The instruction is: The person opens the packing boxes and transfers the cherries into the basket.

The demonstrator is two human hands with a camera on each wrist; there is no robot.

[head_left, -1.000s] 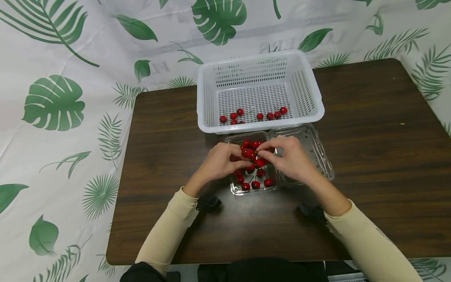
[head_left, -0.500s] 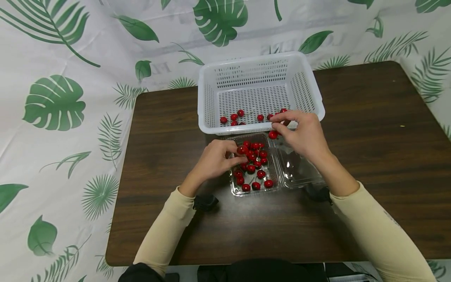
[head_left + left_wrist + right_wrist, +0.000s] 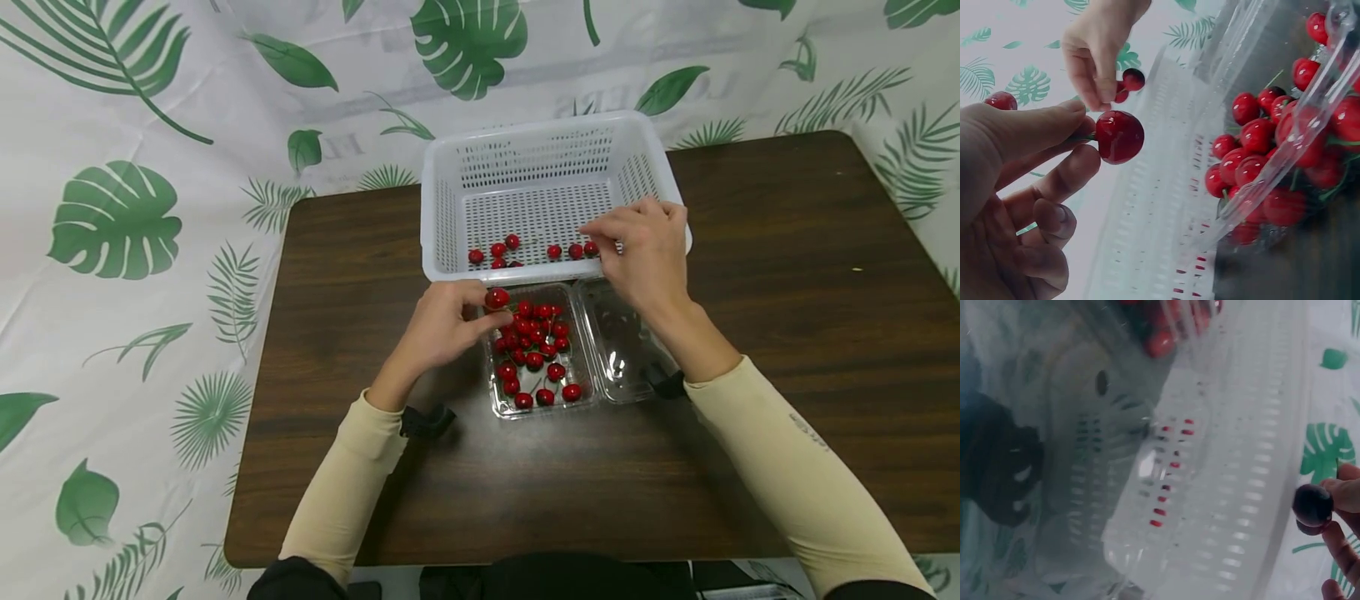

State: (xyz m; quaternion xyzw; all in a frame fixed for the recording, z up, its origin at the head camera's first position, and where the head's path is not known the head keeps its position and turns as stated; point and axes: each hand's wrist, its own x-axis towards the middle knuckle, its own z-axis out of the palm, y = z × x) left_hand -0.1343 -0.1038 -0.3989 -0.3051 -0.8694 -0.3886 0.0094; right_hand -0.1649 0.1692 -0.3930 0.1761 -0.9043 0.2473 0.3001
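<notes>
My left hand [image 3: 442, 325] pinches the stem of a red cherry [image 3: 1120, 137] between thumb and index finger, at the left edge of the clear plastic box. In the left wrist view another cherry [image 3: 1000, 100] shows behind the thumb. My right hand [image 3: 641, 254] is over the near right rim of the white basket [image 3: 555, 272], its fingertips pinching a pair of dark cherries [image 3: 1312, 505] by the stem. The head view hides this pair behind the hand. Many cherries [image 3: 534, 361] lie in the clear box [image 3: 506, 413], several of them with stems.
The box's clear lid [image 3: 626, 367] lies folded open to its right. Several loose cherries [image 3: 498, 249] sit along the near side inside the basket, which stands at the back of the brown table [image 3: 787, 333]. A leaf-print cloth [image 3: 225, 108] hangs behind.
My right hand has gone from the box, over the lid, up to the basket's rim, carrying cherries. My left hand has drawn back leftward to the box's edge with its cherry.
</notes>
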